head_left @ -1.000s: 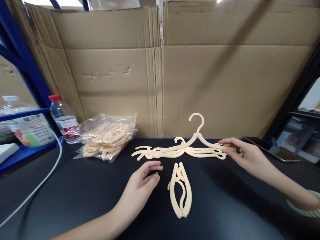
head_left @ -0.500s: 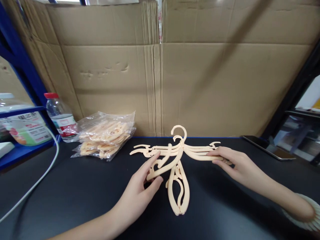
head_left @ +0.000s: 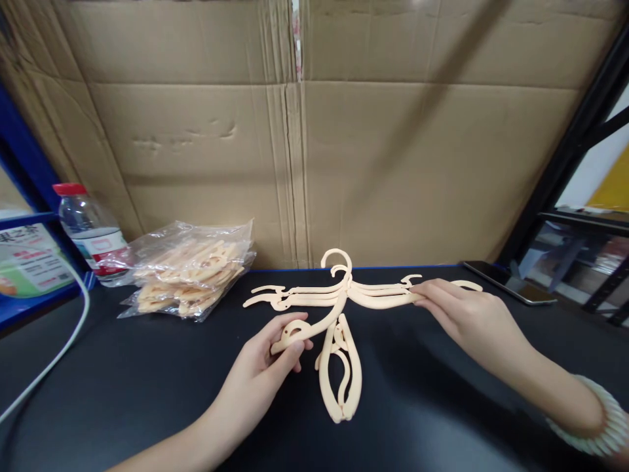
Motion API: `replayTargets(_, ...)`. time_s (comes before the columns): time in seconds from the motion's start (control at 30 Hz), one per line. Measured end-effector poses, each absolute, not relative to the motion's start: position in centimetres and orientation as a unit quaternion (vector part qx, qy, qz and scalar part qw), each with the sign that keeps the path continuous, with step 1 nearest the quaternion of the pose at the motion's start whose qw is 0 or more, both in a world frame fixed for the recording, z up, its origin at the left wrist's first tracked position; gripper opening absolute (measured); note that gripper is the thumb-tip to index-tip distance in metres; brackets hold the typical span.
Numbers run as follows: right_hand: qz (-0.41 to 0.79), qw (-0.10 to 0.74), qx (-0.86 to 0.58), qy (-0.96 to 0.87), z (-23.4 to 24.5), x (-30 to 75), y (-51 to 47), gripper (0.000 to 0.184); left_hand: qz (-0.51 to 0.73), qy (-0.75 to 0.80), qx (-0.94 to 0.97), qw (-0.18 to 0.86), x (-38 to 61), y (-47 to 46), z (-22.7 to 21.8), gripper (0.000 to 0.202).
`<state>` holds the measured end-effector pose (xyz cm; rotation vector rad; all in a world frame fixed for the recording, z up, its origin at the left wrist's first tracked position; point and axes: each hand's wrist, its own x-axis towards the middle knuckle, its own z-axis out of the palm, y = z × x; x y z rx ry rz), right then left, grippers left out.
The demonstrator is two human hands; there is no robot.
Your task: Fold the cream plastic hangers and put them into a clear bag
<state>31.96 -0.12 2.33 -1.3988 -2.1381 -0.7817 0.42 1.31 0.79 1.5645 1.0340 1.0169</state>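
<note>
A cream plastic hanger (head_left: 339, 301) is held over a pile of opened hangers (head_left: 275, 299) on the black table (head_left: 147, 387). My left hand (head_left: 268, 360) pinches the end of its left arm, which is swung down toward me. My right hand (head_left: 462, 311) grips its right arm near the tip, fingers closed over it. A folded hanger (head_left: 340, 373) lies on the table between my hands, its closed end toward me.
A clear bag of folded hangers (head_left: 189, 272) lies at the back left, beside a water bottle (head_left: 88, 229) with a red cap. A white cable (head_left: 59, 354) runs along the left. A phone (head_left: 508, 282) lies at the back right. Cardboard (head_left: 304, 144) walls the rear.
The upright hanger was lowered onto the pile. My left hand went from resting open on the table to pinching its left arm, which has swung down toward me. The camera panned right.
</note>
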Motion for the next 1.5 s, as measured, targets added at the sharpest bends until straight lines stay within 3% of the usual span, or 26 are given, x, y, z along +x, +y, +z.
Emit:
replayTargets(0.13,-0.299,0.230,-0.506,-0.776,2.3,31.4,-0.5,0.026,0.414,0.427,0.649,0.475,0.2,1.5,0.5,0.040)
replayTargets(0.3,-0.237,0.303,-0.491,-0.782,2.3,30.8,-0.3,0.026,0.410,0.425,0.651,0.476,0.2,1.6,0.3,0.040)
replayTargets(0.5,-0.007,0.447,-0.478,-0.756,2.0,30.5,0.0,0.025,0.418,0.427,0.646,0.474,0.3,1.4,0.4,0.043)
replayTargets(0.7,0.241,0.473,-0.477,-0.701,2.2,31.0,0.6,0.030,0.465,0.433,0.598,0.489,0.2,1.5,0.4,0.041)
replayTargets(0.9,0.385,0.517,-0.451,-0.617,2.2,30.2,0.4,0.035,0.545,0.427,0.504,0.516,0.4,1.4,0.2,0.050)
replayTargets(1.03,0.483,0.554,-0.415,-0.536,1.5,28.1,-0.5,0.038,0.532,0.410,0.508,0.539,1.0,1.0,0.3,0.050)
replayTargets(1.2,0.547,0.475,-0.377,-0.577,0.6,26.2,-1.4,0.027,0.505,0.377,0.550,0.548,1.5,0.5,0.5,0.032)
replayTargets(1.4,0.605,0.351,-0.304,-0.646,1.2,25.6,-3.0,0.018,0.491,0.351,0.575,0.552,1.6,0.0,0.4,0.029)
replayTargets(1.5,0.629,0.308,-0.274,-0.660,1.5,25.4,-3.8,0.024,0.488,0.343,0.582,0.553,1.6,-0.2,0.4,0.029)
